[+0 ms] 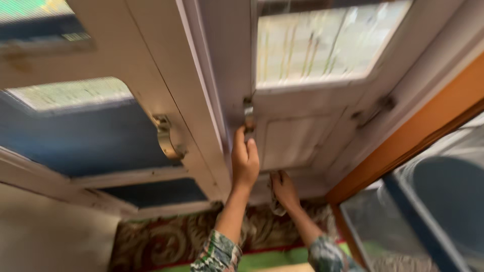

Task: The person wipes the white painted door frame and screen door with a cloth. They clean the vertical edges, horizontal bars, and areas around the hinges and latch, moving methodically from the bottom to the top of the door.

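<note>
Your left hand (245, 160) is up at the metal latch (248, 117) on the white window frame (229, 75), fingers curled, fingertips touching the lower end of the latch; frame is motion-blurred, so I can't tell if you're actually gripping it or just pressing on it. The latch sits on the vertical stile between the two shutters, just below the bottom left corner of the frosted glass pane (322, 43). Your right hand (284, 190) is lower and to the right, clenched around a crumpled cloth (276, 204) and pressed against the bottom rail of the right shutter, just under its recessed white panel (290, 141). The two hands are near each other but not touching. The left shutter (116, 55) hangs open, with a curved metal handle (167, 137) on its edge, well apart from both hands. Below your forearms there's a patterned rug (166, 242) with a red and green border. At far right, an orange wooden strip (418, 136) runs diagonally beside a blue-framed mesh panel (428, 211).
</note>
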